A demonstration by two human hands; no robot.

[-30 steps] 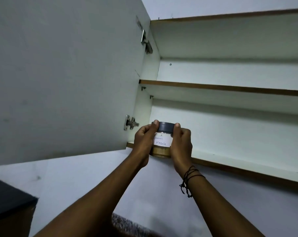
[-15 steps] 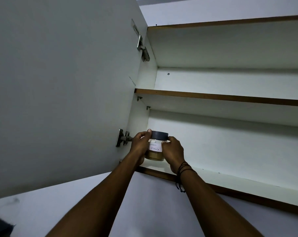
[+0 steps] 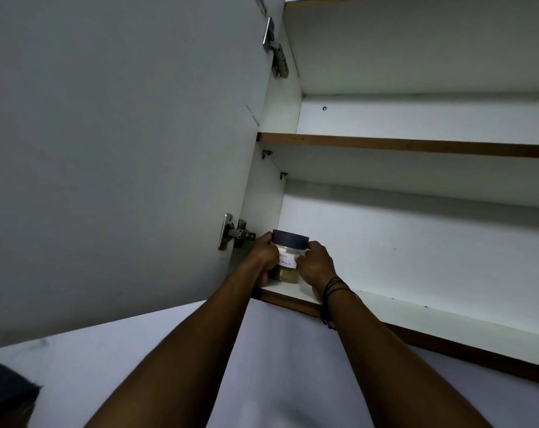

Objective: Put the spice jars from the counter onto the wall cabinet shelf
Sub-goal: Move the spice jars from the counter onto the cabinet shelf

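A clear spice jar [image 3: 288, 261] with a dark lid, a white handwritten label and tan powder stands on the bottom shelf [image 3: 416, 316] of the wall cabinet, in its left corner. My left hand [image 3: 263, 253] grips the jar's left side. My right hand [image 3: 316, 267] grips its right side, a black cord on the wrist. The jar's base looks set on the shelf board; my fingers hide most of its sides.
The open cabinet door [image 3: 123, 149] stands close on the left, with a hinge [image 3: 235, 234] just beside my left hand. A middle shelf [image 3: 416, 146] spans above. White wall lies below the cabinet, and a dark object [image 3: 5, 393] sits at the bottom left.
Both hands carried the jar up from below the shelf edge, over it and back into the left corner. The view tilted further upward.
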